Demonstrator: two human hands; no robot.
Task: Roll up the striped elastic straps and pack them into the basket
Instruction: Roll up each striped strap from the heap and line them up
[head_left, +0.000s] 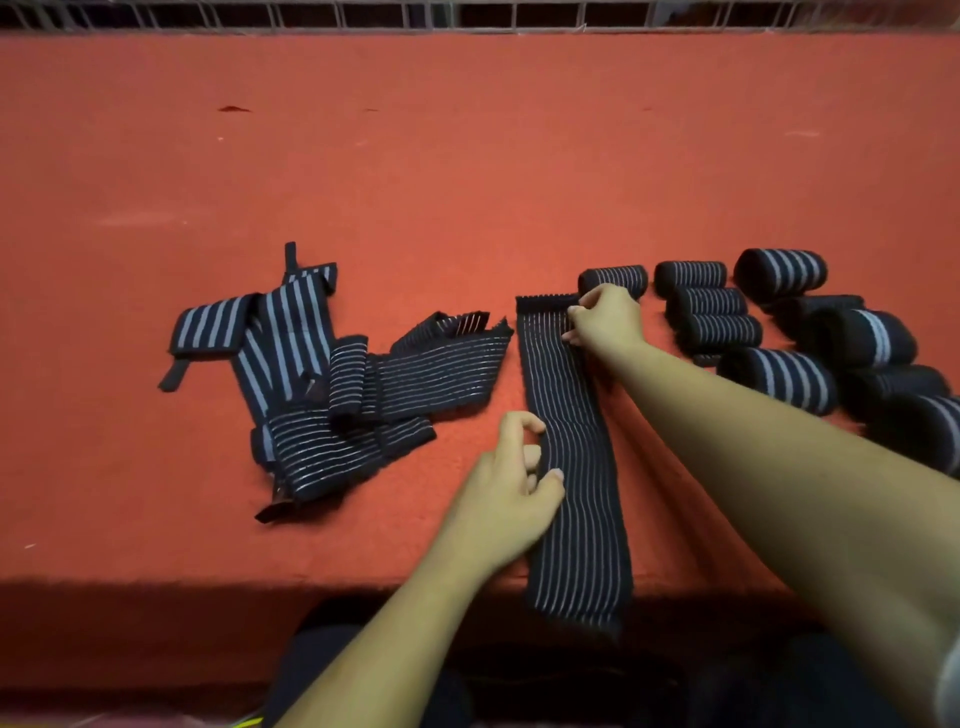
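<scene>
The right hand (605, 317) is pinching the top end of the centre strap (576, 509), the left hand (511, 483) its edge, likely needing tight, straight rolling.

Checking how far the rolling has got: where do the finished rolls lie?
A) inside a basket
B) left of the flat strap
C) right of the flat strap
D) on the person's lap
C: the rolls lie on the red table to the right of the flat strap; the loose pile lies to its left.
</scene>
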